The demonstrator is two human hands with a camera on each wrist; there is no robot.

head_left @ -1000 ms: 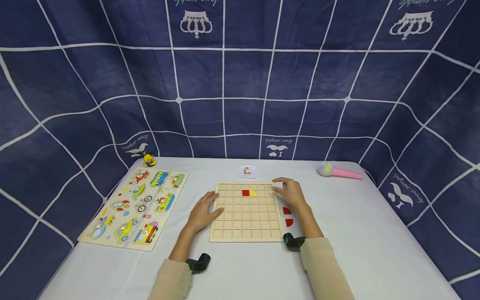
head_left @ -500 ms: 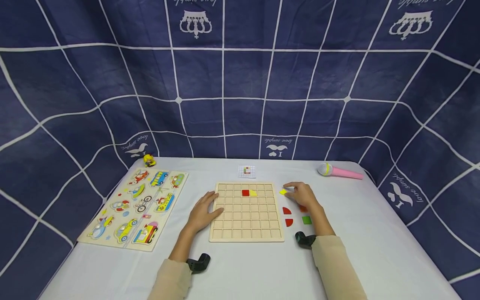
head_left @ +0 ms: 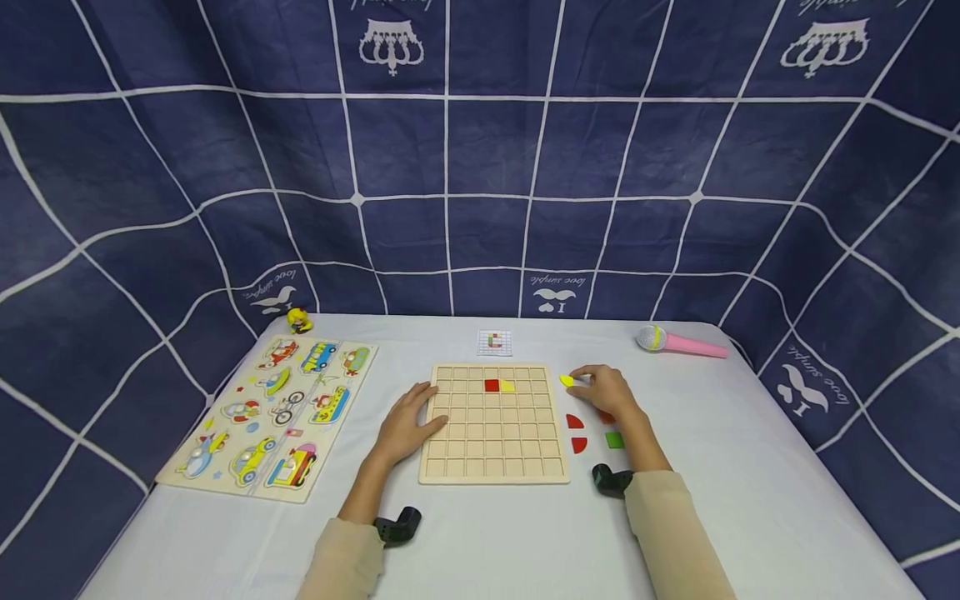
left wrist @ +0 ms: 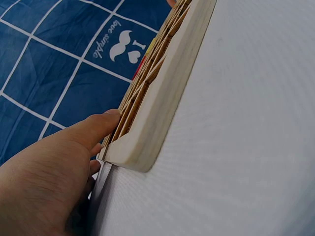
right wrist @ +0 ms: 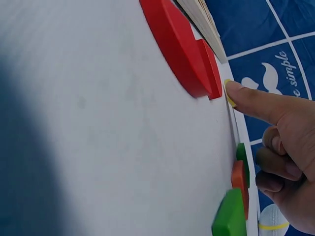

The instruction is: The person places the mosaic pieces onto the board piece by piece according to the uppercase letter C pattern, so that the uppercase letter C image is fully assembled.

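My left hand holds the left edge of a wooden grid board, its thumb over the rim in the left wrist view. A red square and a yellow piece with a curved side sit side by side in the board's upper cells. Beyond the board's right edge, my right hand pinches a small yellow piece with a rounded side, partly hidden by the thumb in the right wrist view. Two red quarter-round pieces lie nearby. A green piece and a partly hidden orange piece lie by the right wrist.
A small pattern card lies behind the board. On the left is a vehicle puzzle board with a yellow figurine behind it. A pink toy microphone lies at the back right, before the blue curtain.
My right hand has moved right from the board's upper right corner. The yellow piece now shows in its fingers, and the green and orange pieces have come into view. My left hand stays put.
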